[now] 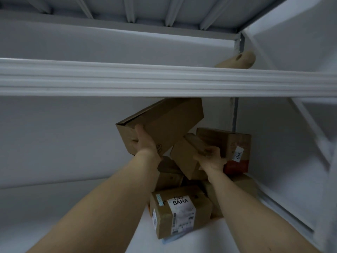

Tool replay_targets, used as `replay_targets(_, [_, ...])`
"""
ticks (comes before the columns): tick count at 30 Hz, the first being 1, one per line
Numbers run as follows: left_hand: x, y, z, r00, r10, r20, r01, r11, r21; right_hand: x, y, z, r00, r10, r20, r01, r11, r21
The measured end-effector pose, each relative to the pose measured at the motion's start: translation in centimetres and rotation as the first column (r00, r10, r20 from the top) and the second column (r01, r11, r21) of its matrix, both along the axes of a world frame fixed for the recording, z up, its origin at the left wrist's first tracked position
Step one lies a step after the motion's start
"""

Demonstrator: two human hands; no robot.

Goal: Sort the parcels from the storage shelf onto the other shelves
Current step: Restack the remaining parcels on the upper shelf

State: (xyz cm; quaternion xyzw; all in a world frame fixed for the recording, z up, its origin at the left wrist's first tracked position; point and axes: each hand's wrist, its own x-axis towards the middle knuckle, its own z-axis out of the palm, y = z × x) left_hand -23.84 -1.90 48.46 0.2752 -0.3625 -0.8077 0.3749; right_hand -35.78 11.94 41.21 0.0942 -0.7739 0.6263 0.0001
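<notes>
Since parcels (pixel 180 212) crowd the shelf's (pixel 36 207) right corner, your left hand (pixel 145 143) grips the large box (pixel 164 123) tilted. Your right hand (pixel 211 159) clasps a small box (pixel 184 157), probably steadying them

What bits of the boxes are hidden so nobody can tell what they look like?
All in the head view:
- The big box in the left hand: its top corner is behind the shelf beam.
- The brown parcel on the upper shelf: its bottom is hidden by the same beam.
- The low boxes in the pile: buried under other boxes.
- The front box: the small print on its label is too tiny and blurred.
</notes>
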Motion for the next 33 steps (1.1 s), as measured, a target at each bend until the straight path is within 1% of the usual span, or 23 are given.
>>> replay_targets(3, [0.7, 0.8, 0.5, 0.999, 0.033, 0.010, -0.033, 0.999, 0.016, 1.5, 2.6, 0.5, 0.999, 0.028, -0.027, -0.028, 0.999, 0.019])
replay_targets(6, [2.0, 2.3, 0.8, 0.999, -0.014, 0.048, 0.011, 0.998, 0.062, 3.0, 5.2, 0.8, 0.997, 0.073, -0.026, -0.071, 0.996, 0.062])
replay_targets(10, [3.5, 3.7, 0.1, 0.996, -0.021, 0.086, 0.013, 0.996, 0.083, 5.7, 8.9, 1.1, 0.982, 0.184, -0.052, -0.168, 0.959, 0.227])
replay_targets(11, [3.0, 2.9, -0.3, 0.997, -0.016, 0.074, 0.009, 0.995, 0.096, 6.0, 9.0, 1.2, 0.974, 0.216, -0.067, -0.190, 0.943, 0.274])
replay_targets(14, [4.1, 3.9, -0.8, 0.992, 0.025, 0.120, -0.040, 0.992, 0.122, 7.5, 10.4, 0.8, 0.940, 0.313, -0.134, -0.230, 0.874, 0.429])
replay_targets(17, [7.2, 6.6, 0.1, 0.991, 0.059, 0.123, -0.071, 0.993, 0.092, 8.8, 10.7, -0.4, 0.876, 0.408, -0.257, -0.224, 0.816, 0.533])
replay_targets(22, [8.3, 6.8, -0.2, 0.989, 0.106, 0.104, -0.116, 0.989, 0.096, 9.6, 9.9, -1.6, 0.763, 0.534, -0.365, -0.225, 0.749, 0.624])
replay_targets(24, [8.3, 6.6, -0.4, 0.987, 0.114, 0.117, -0.123, 0.990, 0.071, 9.6, 9.4, -1.9, 0.726, 0.558, -0.401, -0.169, 0.711, 0.683])
replay_targets(26, [8.4, 6.5, -0.7, 0.986, 0.109, 0.124, -0.117, 0.991, 0.061, 9.8, 9.0, -2.2, 0.702, 0.564, -0.435, -0.042, 0.642, 0.765])
replay_targets(28, [8.3, 6.4, -0.8, 0.984, 0.114, 0.141, -0.122, 0.991, 0.051, 9.9, 8.7, -2.6, 0.713, 0.555, -0.429, 0.058, 0.563, 0.825])
replay_targets(29, [8.3, 6.4, -0.9, 0.982, 0.117, 0.151, -0.125, 0.991, 0.048, 9.8, 8.7, -2.9, 0.738, 0.543, -0.401, 0.067, 0.532, 0.844])
replay_targets(31, [8.2, 6.4, -0.9, 0.981, 0.114, 0.158, -0.122, 0.992, 0.041, 9.7, 8.6, -3.1, 0.785, 0.540, -0.305, 0.011, 0.480, 0.877])
replay_targets(33, [8.0, 6.2, -1.0, 0.981, 0.104, 0.162, -0.112, 0.993, 0.041, 9.7, 8.4, -3.2, 0.806, 0.537, -0.248, -0.040, 0.468, 0.883])
